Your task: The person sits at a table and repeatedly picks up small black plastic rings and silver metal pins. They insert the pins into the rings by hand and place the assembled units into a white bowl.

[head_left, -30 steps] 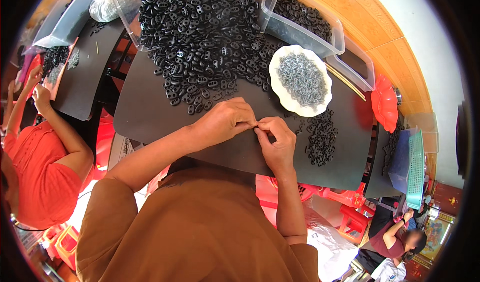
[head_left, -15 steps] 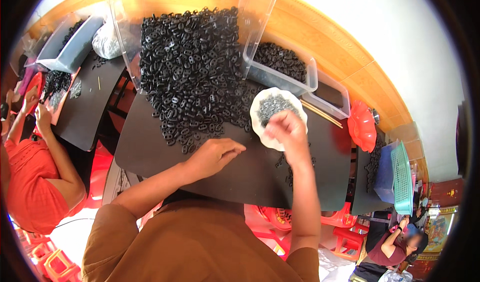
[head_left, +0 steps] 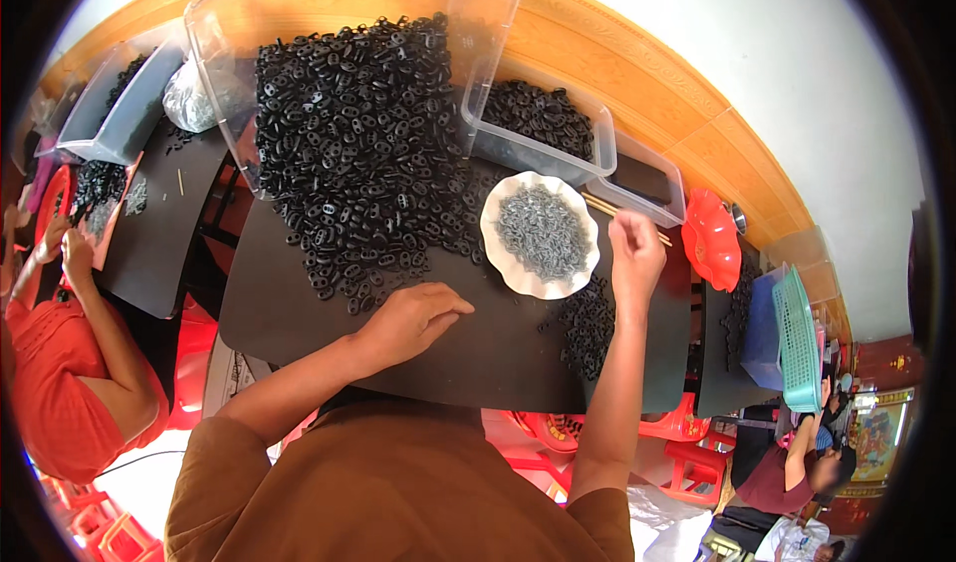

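Observation:
My left hand (head_left: pixel 416 321) is held over the dark table (head_left: pixel 468 363), in front of a large heap of small black two-holed plastic pieces (head_left: pixel 363 134). Its thumb and fingers are pressed together; anything between them is too small to make out. To the right of a cream scalloped dish (head_left: pixel 492 248), my right hand (head_left: pixel 637 251) is raised with the fingers curled in, and what they pinch is hidden. Small clear-grey pieces (head_left: pixel 543 231) fill the dish. Below it, near my right forearm, lies a smaller pile of black pieces (head_left: pixel 586 331).
The heap spills from a clear tub (head_left: pixel 214 84) lying on its side. Behind the dish stand a tub of black pieces (head_left: pixel 597 154), wooden chopsticks (head_left: pixel 602 207) and a red scalloped bowl (head_left: pixel 709 238). A co-worker in red (head_left: pixel 85 373) sits at a left table; another person (head_left: pixel 777 477) is at far right.
My right hand has moved from over the dish to its right, uncovering the clear-grey pieces and the smaller black pile. My left hand keeps nearly the same pose. The whole view has shifted slightly.

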`<state>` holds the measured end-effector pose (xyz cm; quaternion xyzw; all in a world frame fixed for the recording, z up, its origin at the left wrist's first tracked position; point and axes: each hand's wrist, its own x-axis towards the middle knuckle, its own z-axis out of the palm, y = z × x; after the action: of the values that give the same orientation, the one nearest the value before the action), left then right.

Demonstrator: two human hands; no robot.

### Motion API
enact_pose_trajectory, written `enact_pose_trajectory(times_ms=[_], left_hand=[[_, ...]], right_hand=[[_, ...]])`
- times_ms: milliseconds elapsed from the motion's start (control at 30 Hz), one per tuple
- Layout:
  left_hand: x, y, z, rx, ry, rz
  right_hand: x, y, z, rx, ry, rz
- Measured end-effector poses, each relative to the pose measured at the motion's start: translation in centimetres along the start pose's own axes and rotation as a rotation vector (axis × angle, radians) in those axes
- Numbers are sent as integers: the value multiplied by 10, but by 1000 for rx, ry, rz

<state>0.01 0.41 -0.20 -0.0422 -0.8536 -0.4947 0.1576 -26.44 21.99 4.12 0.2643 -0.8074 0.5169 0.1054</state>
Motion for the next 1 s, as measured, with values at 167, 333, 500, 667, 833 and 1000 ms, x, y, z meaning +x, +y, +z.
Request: enact_pose_trajectory(times_ms=[167,333,500,667,833,1000], left_hand=[[7,11,-6,36,-24,36],[71,27,-14,233,-29,189],[142,-12,24,395,69,232],[146,-17,65,474,-13,217],[155,-10,42,388,-200,153],[164,-20,25,296,-132,151]], right_hand=[[-54,-1,-30,-261,-77,14],[-80,-4,-38,-573,-101,-201],[-85,9,-26,-624,-146,-182],[-85,12,-30,-560,-110,-216],[-85,7,-28,-572,-74,-196],[-84,11,-30,-543,-131,-153]])
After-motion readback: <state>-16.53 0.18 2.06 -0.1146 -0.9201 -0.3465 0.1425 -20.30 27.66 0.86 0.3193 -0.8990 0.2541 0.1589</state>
